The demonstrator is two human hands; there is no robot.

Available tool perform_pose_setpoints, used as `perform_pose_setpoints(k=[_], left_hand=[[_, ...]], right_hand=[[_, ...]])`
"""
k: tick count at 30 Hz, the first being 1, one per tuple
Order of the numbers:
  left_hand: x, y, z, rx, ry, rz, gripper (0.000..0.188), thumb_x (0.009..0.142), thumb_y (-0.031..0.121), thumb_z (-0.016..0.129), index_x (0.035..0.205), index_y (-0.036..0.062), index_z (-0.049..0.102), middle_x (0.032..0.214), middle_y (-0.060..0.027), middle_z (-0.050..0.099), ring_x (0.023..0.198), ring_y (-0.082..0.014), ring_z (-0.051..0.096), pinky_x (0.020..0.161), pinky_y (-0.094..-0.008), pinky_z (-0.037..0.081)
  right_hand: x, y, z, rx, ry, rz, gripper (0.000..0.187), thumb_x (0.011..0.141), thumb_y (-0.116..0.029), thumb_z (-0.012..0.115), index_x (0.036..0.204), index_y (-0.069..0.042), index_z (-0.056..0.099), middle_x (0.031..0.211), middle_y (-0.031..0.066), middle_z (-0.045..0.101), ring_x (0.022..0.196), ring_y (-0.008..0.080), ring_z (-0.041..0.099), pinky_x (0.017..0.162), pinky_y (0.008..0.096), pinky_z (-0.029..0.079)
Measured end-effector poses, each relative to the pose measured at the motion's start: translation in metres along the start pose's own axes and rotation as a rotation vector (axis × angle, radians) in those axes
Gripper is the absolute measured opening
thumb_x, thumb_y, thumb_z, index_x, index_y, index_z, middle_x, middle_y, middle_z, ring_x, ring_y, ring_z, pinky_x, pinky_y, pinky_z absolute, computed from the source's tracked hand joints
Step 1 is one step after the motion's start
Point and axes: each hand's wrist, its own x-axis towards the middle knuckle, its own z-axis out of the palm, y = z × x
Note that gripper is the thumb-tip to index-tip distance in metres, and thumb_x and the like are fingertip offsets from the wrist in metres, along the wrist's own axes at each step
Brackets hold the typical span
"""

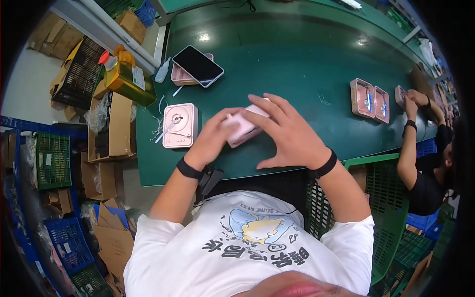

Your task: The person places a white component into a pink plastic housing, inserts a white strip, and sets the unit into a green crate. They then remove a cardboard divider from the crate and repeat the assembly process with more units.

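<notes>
A: What did you have in your hands just then?

B: You held a pink box-shaped casing [243, 127] over the green table [297, 74], near its close edge. Your left hand [213, 134] was curled around its left end, fingers closed on it. Your right hand [287, 132] lay over the right end, fingers spread and only loosely bent, resting on top.

A: And the containers around you?

B: Just left of the casing sat a finished pink unit [180, 125] with a round disc and a thin arm on its top. Farther off, a pink tray [184, 75] carried a dark phone [198, 66] laid across it; I couldn't see what lay beneath. Far right, two open pink shells [369, 100] each held a small blue part, beside a co-worker's hands [414, 101].
</notes>
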Motion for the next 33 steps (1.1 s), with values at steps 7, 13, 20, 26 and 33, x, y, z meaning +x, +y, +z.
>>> perform_pose_setpoints(k=[7, 13, 20, 26, 33], left_hand=[[-0.004, 0.04, 0.016, -0.102, 0.243, -0.075, 0.051, 0.117, 0.028, 0.067, 0.157, -0.0018, 0.06, 0.145, -0.0148, 0.072, 0.133, -0.0275, 0.069, 0.12, -0.0417, 0.052], [-0.062, 0.027, -0.048, 0.844, 0.542, 0.042, 0.074, 0.091, 0.016, 0.09, 0.154, -0.0008, 0.057, 0.151, -0.0271, 0.059, 0.141, -0.0465, 0.058, 0.119, -0.0515, 0.049], [-0.101, 0.052, -0.051, 0.778, 0.351, -0.068, 0.103, 0.076, 0.022, 0.101, 0.163, 0.0011, 0.049, 0.163, -0.0273, 0.047, 0.15, -0.0514, 0.051, 0.125, -0.0533, 0.048], [-0.077, 0.02, -0.094, 0.705, 0.223, 0.072, 0.119, 0.071, 0.021, 0.102, 0.172, 0.0054, 0.04, 0.164, -0.0262, 0.043, 0.151, -0.0507, 0.052, 0.125, -0.0523, 0.051], [-0.032, 0.048, -0.017, 0.465, -0.064, 0.101, 0.121, 0.072, 0.028, 0.103, 0.174, 0.0096, 0.041, 0.16, -0.0223, 0.048, 0.134, -0.0448, 0.066, 0.11, -0.0493, 0.06]], right_hand=[[-0.03, 0.05, -0.019, -0.207, -0.054, 0.487, 0.079, 0.076, -0.044, 0.097, 0.132, 0.003, 0.067, 0.133, 0.0226, 0.067, 0.116, 0.0431, 0.071, 0.104, 0.0527, 0.06], [-0.08, 0.147, -0.078, -0.604, -0.231, 1.052, 0.096, 0.078, -0.068, 0.087, 0.134, 0.007, 0.068, 0.133, 0.0292, 0.068, 0.116, 0.0446, 0.073, 0.103, 0.054, 0.061], [-0.077, 0.165, -0.087, -0.896, -0.069, 1.144, 0.079, 0.087, -0.062, 0.085, 0.133, 0.001, 0.072, 0.136, 0.0243, 0.068, 0.121, 0.0438, 0.072, 0.102, 0.0568, 0.062], [-0.031, 0.084, -0.05, -0.528, 0.067, 0.734, 0.049, 0.096, -0.036, 0.086, 0.128, 0.0, 0.073, 0.125, 0.0237, 0.073, 0.12, 0.0442, 0.071, 0.103, 0.0514, 0.059], [-0.003, -0.049, 0.023, 0.219, 0.03, 0.29, 0.03, 0.095, -0.016, 0.082, 0.122, -0.005, 0.076, 0.136, 0.0191, 0.068, 0.131, 0.0419, 0.062, 0.107, 0.0488, 0.057]])
